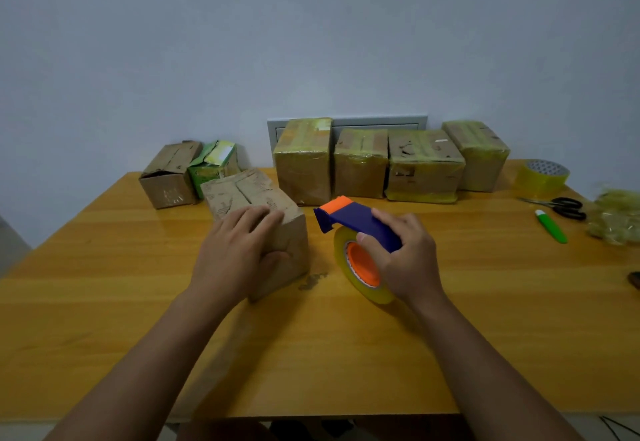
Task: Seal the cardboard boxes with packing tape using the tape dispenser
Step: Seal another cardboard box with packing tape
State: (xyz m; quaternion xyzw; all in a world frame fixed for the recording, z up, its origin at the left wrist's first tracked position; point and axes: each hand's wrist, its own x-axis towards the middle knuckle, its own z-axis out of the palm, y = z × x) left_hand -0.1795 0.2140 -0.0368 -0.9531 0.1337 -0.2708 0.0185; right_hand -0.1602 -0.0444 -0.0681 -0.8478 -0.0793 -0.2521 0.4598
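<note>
Cardboard box (258, 219) under my flat left hand (239, 250) could skid when my right hand (401, 257), gripping the tape dispenser (356, 233), drags tape across.

Unsealed cardboard box (258, 214) is being held on wooden table (104, 267) by left hand (235, 250), fingers laid across its top, thumb on its near side | tape dispenser (356, 229) is being gripped by right hand (403, 253) just right of box, tape roll (360, 267) touching tabletop | four taped boxes (391, 163) are being kept in a row by the wall.
</note>
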